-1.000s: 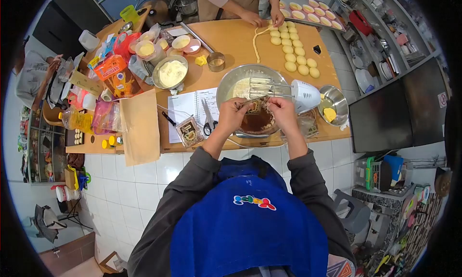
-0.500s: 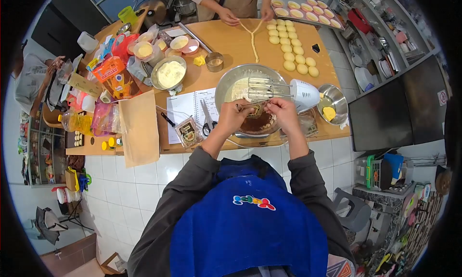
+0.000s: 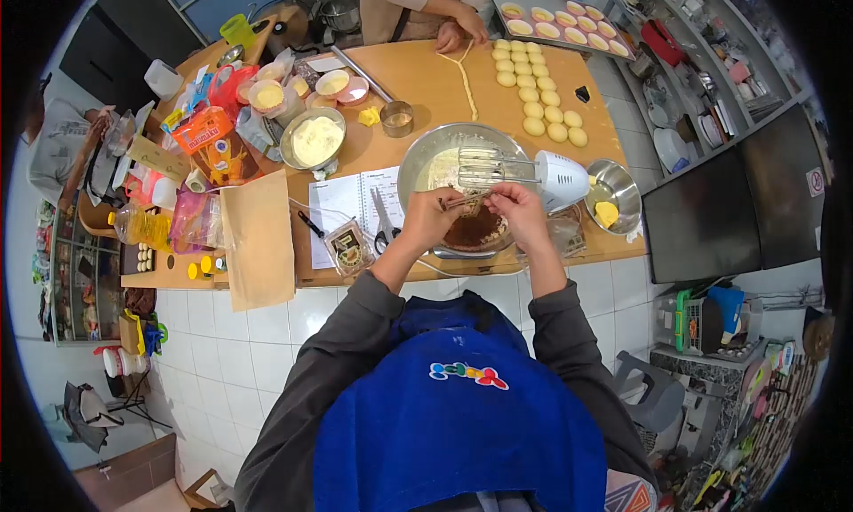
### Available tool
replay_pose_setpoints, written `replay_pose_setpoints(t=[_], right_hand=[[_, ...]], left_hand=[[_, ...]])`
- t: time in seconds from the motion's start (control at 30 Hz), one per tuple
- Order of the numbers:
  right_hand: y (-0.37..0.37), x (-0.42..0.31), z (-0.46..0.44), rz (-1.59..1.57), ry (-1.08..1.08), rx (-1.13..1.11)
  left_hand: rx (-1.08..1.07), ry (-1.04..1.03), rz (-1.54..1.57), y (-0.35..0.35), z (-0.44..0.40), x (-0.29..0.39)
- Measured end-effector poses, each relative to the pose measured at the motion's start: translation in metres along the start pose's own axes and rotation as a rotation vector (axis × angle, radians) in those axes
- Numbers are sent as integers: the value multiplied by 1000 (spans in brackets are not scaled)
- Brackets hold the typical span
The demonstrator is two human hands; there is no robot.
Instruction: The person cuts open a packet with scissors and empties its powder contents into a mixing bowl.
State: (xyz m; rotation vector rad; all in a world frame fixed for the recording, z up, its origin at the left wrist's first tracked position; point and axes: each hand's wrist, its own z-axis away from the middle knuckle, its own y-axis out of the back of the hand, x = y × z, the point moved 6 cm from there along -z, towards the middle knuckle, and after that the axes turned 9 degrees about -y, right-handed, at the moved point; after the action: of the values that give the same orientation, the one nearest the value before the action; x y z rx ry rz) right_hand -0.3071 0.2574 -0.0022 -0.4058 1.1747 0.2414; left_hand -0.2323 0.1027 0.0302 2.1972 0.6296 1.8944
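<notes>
Both my hands grip a small clear packet (image 3: 468,199), pinched at its two ends and seen nearly edge-on. My left hand (image 3: 426,220) is closed on its left end, and the fingers of my right hand (image 3: 521,212) close on the right end. Just below lies brown powder (image 3: 471,231) over pale flour inside a big metal bowl (image 3: 410,156). A white hand mixer (image 3: 562,178) rests across the bowl's right side, its beaters (image 3: 487,164) over the contents. Left of my left hand lie a similar labelled packet (image 3: 349,248) and scissors (image 3: 383,217).
A small metal bowl with butter (image 3: 607,213) stands right of the mixer. Across the table (image 3: 444,76), a co-worker's hands (image 3: 460,30) touch a split dough strand (image 3: 470,85). Dough balls (image 3: 533,94) sit in rows. A notebook (image 3: 342,196) and bowl of white cream (image 3: 317,140) are left.
The packet has turned from showing its label to nearly edge-on, still between my hands. The co-worker's hands, previously apart at the two strand ends, are now close together.
</notes>
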Motion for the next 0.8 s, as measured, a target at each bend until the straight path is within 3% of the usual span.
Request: replay_pose_setpoints(t=[0.17, 0.27, 0.37, 0.5, 0.57, 0.7, 0.8], right_hand=[[5, 4, -4, 66, -24, -4], [1, 8, -6, 181, -11, -40], [7, 3, -6, 149, 20, -3], [10, 6, -4, 89, 41, 63], [13, -4, 2, 202, 89, 140], [1, -31, 14, 465, 306, 197], [-2, -35, 13, 551, 351, 108]], left_hand=[[149, -145, 41, -2, 0, -5], [152, -110, 59, -4, 1, -4], [99, 81, 108, -5, 1, -14], [50, 50, -37, 1, 0, -2], [54, -48, -85, -2, -1, -7], [89, -30, -4, -1, -2, -6], [107, 15, 73, -2, -4, -7]])
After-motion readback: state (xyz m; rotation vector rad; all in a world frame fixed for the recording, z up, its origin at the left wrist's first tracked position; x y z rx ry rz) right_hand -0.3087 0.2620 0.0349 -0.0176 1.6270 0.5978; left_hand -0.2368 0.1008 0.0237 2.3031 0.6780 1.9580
